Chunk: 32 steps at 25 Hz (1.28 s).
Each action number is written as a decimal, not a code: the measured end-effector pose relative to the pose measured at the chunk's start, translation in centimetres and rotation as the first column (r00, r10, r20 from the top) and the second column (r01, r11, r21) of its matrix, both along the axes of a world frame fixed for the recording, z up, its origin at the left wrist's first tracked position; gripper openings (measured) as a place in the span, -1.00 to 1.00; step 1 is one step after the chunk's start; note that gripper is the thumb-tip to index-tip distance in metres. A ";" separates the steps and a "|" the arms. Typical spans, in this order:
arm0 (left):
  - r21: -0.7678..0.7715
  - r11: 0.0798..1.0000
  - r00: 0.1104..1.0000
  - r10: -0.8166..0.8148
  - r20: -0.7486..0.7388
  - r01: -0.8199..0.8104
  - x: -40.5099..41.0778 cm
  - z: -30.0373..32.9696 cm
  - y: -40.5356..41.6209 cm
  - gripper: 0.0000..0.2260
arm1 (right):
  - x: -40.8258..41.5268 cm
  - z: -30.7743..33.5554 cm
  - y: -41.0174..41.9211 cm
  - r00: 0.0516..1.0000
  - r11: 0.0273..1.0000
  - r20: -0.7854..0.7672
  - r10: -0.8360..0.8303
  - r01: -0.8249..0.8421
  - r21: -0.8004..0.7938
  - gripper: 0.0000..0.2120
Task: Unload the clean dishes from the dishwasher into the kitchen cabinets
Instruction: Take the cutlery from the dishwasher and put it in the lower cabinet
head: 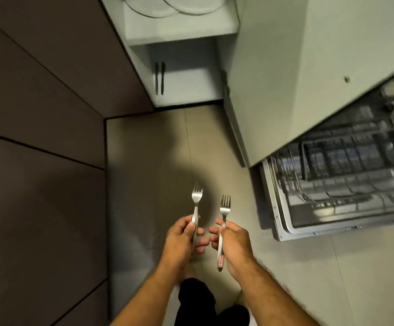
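1. the person stands on the tiled floor (149,161) between a dark panelled wall and the open dishwasher (346,184), a fork in each of the hands.
2. the left hand (181,238) is curled round the handle of the left fork (196,203), thumb along the shaft, tines up and leaning slightly left.
3. the right hand (233,241) pinches the right fork (224,215) near the neck; its fingers are loosely spread on the inner side, and the handle end sticks out below the palm. there is a small red mark near that end; i cannot tell what it is.
4. the two hands are close but not touching, and the forks stand near each other, apart, over the floor.
5. ahead is an open cabinet (181,38): plates (181,5) sit on its upper shelf, and two knives (159,77) lie side by side on the lower shelf.
6. the dishwasher rack (355,165) to the right looks mostly empty from here, though it is blurred, so small pieces could be hidden.
7. handling, as i judge it: the forks are light, stiff steel, smooth and perhaps a little slick if damp. they will not break if dropped, but they will clatter and need rewashing.
8. the best hold is mid-handle, away from the tines, to keep the eating end clean and the points off the fingers.
9. the likely spot for them is the lower shelf beside the knives, laid flat and parallel so they do not roll.
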State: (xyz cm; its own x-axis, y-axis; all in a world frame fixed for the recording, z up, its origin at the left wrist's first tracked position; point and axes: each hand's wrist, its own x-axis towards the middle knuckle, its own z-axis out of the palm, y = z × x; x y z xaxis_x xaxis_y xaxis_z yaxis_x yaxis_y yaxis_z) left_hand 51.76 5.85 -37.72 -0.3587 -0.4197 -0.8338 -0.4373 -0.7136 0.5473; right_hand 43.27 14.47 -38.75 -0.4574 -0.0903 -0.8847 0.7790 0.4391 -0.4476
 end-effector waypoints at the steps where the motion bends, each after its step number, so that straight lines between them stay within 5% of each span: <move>1: 0.002 1.000 1.000 0.000 0.019 0.000 0.2 0.5 -1.0 -0.80 | -0.2 0.2 -1.0 1.000 1.000 0.023 -0.012 0.012 -0.011 -0.70; 8: -0.133 0.991 0.998 0.039 0.043 -0.033 -4.0 -3.1 -14.4 -0.67 | -6.6 -0.8 -16.2 0.999 0.985 -0.023 -0.025 0.020 -0.173 -0.69; 14: -0.223 0.974 1.000 0.022 -0.008 -0.023 -10.3 -7.5 -23.2 -0.69 | -13.7 -6.1 -23.9 0.977 0.934 0.023 -0.214 0.211 -0.287 -0.80; 23: -0.124 0.991 0.996 -0.044 0.082 0.054 -22.5 -14.3 -32.4 -0.84 | -24.3 -13.5 -30.3 0.980 0.983 -0.186 0.069 -0.099 -0.157 -0.76; 28: -0.216 0.961 0.985 -0.161 0.058 0.170 -27.8 -19.7 -35.3 -0.86 | -30.0 -20.0 -33.9 0.977 0.987 -0.211 -0.016 -0.019 -0.163 -0.76; 32: -0.281 0.943 0.984 -0.177 0.029 0.178 -31.4 -24.2 -38.9 -0.78 | -34.7 -25.0 -38.3 0.935 0.976 -0.351 0.054 -0.124 -0.180 -0.76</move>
